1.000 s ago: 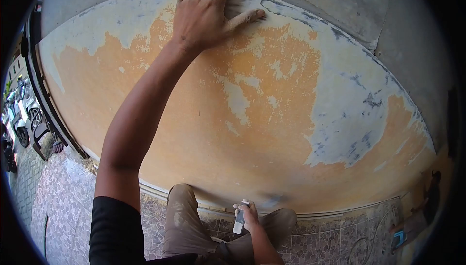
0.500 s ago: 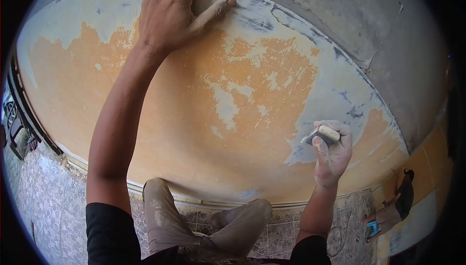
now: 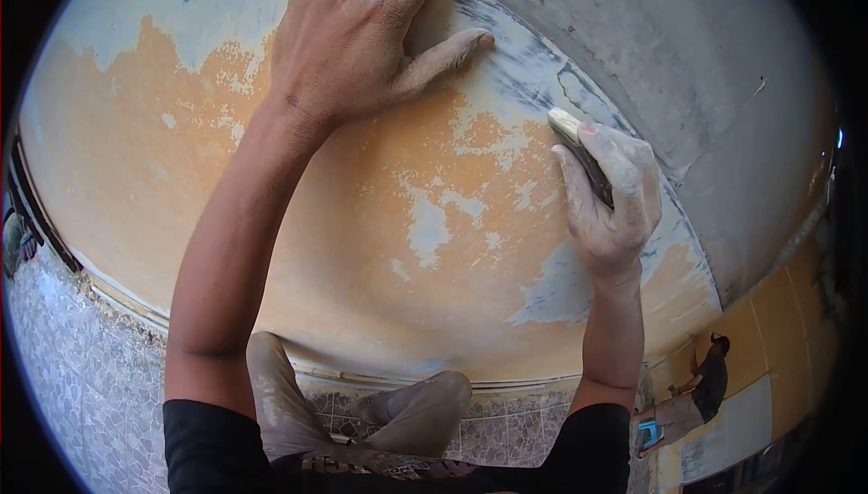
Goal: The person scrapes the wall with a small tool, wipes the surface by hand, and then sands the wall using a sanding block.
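My left hand lies against the upper wall with its thumb stretched out to the right. Its fingertips reach the top of the picture, near the wall's border with the grey surface. My dusty right hand grips a sanding block, pale on one side and dark on the other, between thumb and fingers. The block is near the cracked white edge of the wall, whose orange paint is worn to white in patches.
A grey concrete surface borders the wall along a curved edge. Patterned tiles cover the floor below, under my bent legs. Another person is at an orange wall on the right, by a small blue object.
My right hand has moved up with the sanding block and turned it more upright, closer to the wall's upper edge. The view has shifted a little; my left hand stays on the wall.
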`<state>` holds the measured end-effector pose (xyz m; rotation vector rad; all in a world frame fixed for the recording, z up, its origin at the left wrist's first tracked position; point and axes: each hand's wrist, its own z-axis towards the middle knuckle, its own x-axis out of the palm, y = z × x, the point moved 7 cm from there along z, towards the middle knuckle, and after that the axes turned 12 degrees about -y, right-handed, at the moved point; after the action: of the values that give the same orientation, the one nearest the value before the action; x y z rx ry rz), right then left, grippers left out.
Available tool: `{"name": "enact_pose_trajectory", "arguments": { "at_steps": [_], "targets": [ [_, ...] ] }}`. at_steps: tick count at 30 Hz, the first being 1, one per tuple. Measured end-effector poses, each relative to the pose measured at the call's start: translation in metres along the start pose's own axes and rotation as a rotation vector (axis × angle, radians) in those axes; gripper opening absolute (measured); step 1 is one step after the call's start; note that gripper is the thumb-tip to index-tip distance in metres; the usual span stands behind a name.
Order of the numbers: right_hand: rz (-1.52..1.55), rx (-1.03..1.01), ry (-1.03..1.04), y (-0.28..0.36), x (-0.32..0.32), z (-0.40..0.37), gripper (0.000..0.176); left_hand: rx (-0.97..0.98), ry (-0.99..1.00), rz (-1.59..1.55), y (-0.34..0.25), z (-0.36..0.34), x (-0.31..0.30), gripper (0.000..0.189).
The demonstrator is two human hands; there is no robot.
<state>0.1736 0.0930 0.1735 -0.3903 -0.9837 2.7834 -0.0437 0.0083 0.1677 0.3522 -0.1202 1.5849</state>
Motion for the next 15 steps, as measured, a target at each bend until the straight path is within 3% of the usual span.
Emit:
{"name": "enact_pose_trajectory", "arguments": {
  "at_steps": [13, 15],
  "targets": [
    [-0.066, -0.159, 0.038, 0.004, 0.028, 0.007, 0.045, 0.038, -0.041, 0.062, -0.01, -0.002, 0.004, 0.046],
    [-0.082, -0.092, 0.047, 0.001, 0.011, -0.011, 0.044, -0.002, 0.009, 0.089, -0.006, -0.002, 0.004, 0.047]
  ]
}}
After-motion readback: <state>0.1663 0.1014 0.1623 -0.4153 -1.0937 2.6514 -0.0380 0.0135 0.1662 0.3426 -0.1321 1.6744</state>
